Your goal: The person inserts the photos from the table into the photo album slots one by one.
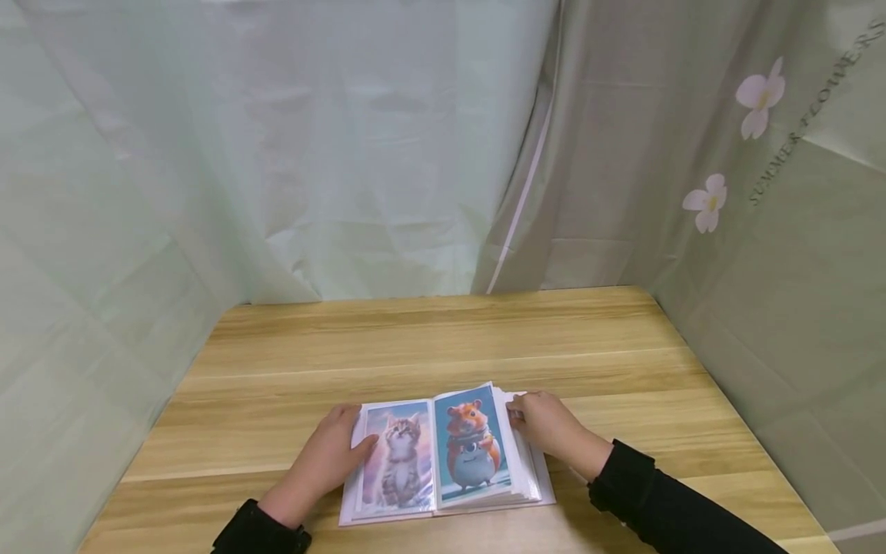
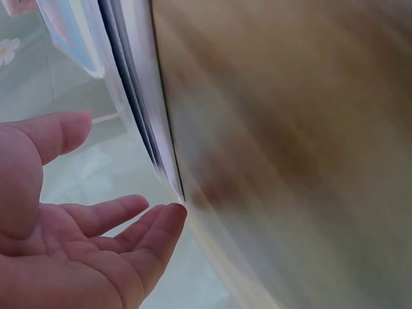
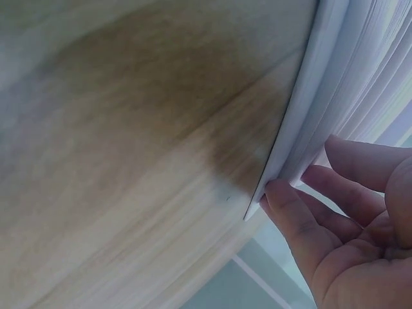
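A photo album (image 1: pixel 434 511) lies spread on the table. A kitten picture (image 1: pixel 400 462) fills its left page, and a hamster picture (image 1: pixel 473 442) is on the right page, which rises slightly above the pages under it. At the album's left edge is my left hand (image 1: pixel 331 450), its thumb reaching over the page. In the left wrist view its fingers are loosely extended, with fingertips (image 2: pixel 172 212) right at the cover's edge. My right hand (image 1: pixel 550 425) pinches the right-hand page edges (image 3: pixel 360 84) between thumb and fingers, with other fingertips against the cover.
The wood-grain table (image 1: pixel 429 338) extends behind and to both sides of the album. Pale curtains (image 1: pixel 374 154) hang along its back and sides, the right one printed with pink flowers (image 1: pixel 706 202) and lettering. Dark sleeves (image 1: pixel 626 477) cover both forearms.
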`<state>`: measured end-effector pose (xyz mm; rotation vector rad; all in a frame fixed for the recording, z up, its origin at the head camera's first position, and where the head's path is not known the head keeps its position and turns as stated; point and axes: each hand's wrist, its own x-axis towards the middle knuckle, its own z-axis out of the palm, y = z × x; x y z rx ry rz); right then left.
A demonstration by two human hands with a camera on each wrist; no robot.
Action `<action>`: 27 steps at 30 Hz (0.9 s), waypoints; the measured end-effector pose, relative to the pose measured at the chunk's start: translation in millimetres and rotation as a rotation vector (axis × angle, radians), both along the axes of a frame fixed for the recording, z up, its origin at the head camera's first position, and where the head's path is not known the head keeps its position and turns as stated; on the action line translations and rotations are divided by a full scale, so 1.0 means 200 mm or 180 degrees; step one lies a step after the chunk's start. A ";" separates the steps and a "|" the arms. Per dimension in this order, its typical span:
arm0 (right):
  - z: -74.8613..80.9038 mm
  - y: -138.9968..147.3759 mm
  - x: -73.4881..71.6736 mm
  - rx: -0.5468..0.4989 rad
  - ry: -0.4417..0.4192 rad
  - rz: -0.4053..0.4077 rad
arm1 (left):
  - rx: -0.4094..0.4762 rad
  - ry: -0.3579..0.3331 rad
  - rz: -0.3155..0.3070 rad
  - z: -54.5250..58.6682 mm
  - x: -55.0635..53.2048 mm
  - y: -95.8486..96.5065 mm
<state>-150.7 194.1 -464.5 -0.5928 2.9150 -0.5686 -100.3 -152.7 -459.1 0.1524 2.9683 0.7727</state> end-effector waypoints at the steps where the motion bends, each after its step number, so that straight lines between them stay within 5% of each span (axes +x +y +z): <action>1: 0.00 0.00 0.00 0.0003 0.0010 0.0000 | -0.0004 -0.0010 0.0005 0.00 0.00 0.00; 13: -0.01 0.00 0.00 0.0006 0.0056 0.0033 | -0.0068 -0.0091 0.0087 -0.03 0.00 -0.02; 27: -0.02 0.00 0.00 0.0051 0.0117 0.0052 | 0.1124 -0.0783 0.0589 0.02 -0.03 -0.01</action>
